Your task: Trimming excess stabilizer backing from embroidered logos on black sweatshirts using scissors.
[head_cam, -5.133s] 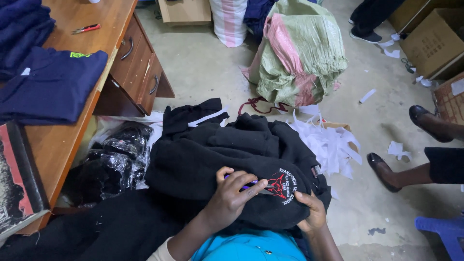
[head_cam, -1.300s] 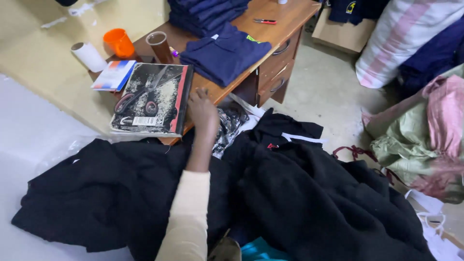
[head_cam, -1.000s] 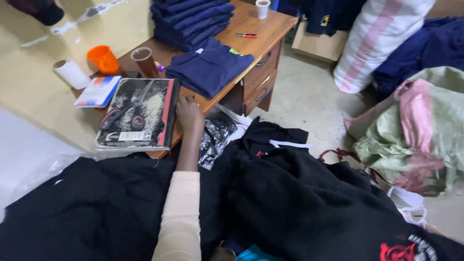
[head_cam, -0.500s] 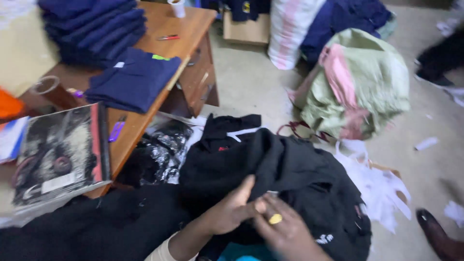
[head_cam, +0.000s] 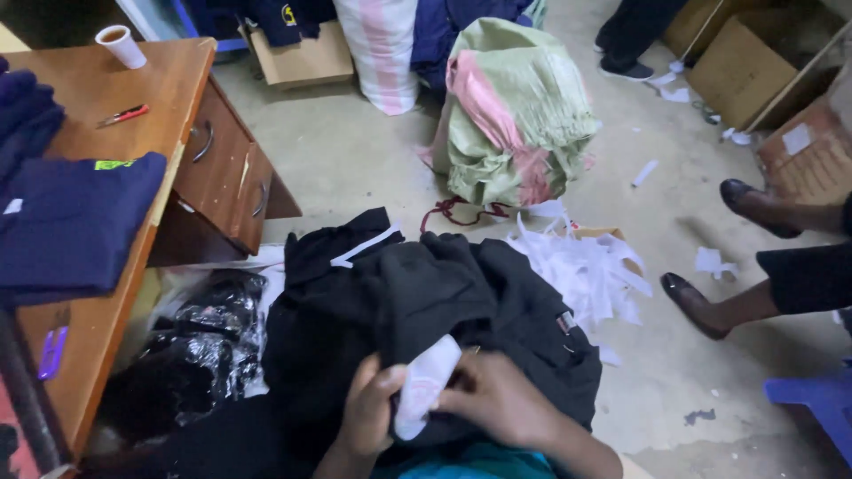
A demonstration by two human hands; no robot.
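A pile of black garments (head_cam: 426,310) lies on my lap at the bottom middle of the head view. Both hands rest on top of it. My left hand (head_cam: 368,410) and my right hand (head_cam: 493,399) together pinch a small white paper strip (head_cam: 426,383) that sits between them against the black cloth. More black garments in clear plastic (head_cam: 200,346) lie to the left of the pile, beside the desk.
A wooden desk (head_cam: 115,168) with drawers stands at left, bearing folded navy shirts (head_cam: 71,222), a paper cup (head_cam: 121,46) and a red pen (head_cam: 124,114). A green and pink sack (head_cam: 515,115), white paper scraps (head_cam: 586,266), cardboard boxes (head_cam: 754,62) and another person's legs (head_cam: 763,284) fill the floor at right.
My left arm has come back from the book on the desk to the black pile. The view swung right. Both hands now hold a white paper strip.
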